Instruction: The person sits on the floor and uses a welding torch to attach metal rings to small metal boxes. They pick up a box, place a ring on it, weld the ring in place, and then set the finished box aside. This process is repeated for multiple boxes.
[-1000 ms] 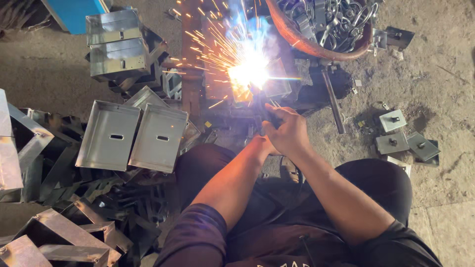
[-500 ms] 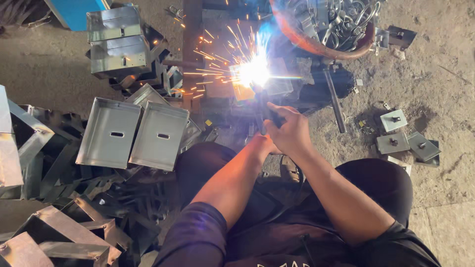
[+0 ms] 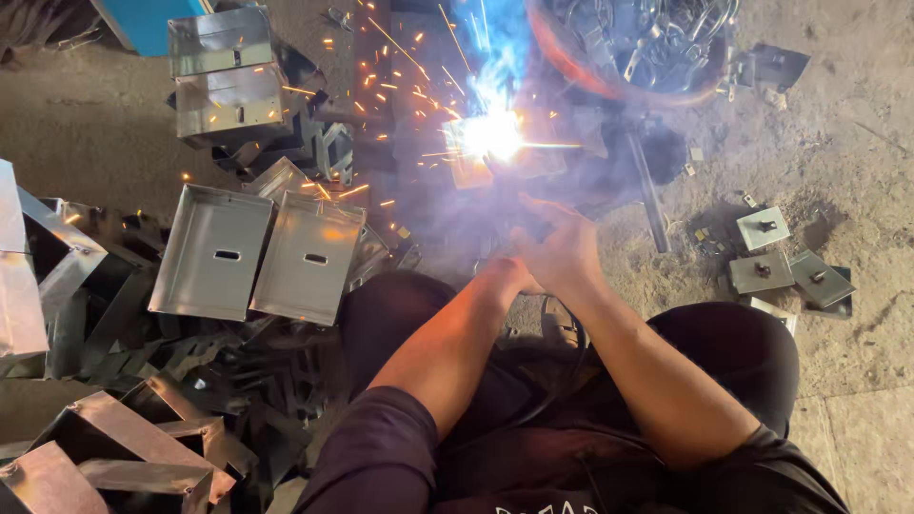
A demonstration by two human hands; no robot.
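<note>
Blue-white welding glare [image 3: 490, 135] flares on a small metal piece [image 3: 471, 167] lying on the concrete floor [image 3: 95, 133], throwing orange sparks outward. Both hands meet just below it: the right hand [image 3: 562, 249] curls over the left hand [image 3: 505, 276], apparently gripping a welding holder, though what they clasp is hidden. Two shallow grey metal trays [image 3: 257, 252] lie to the left among bent sheet offcuts; small square plates [image 3: 781, 257] sit to the right, and a round tub of metal fittings [image 3: 647, 43] stands beyond. Bare forearms sit close to the sparks, so burns look likely; loose scrap nearby could catch hot spatter.
</note>
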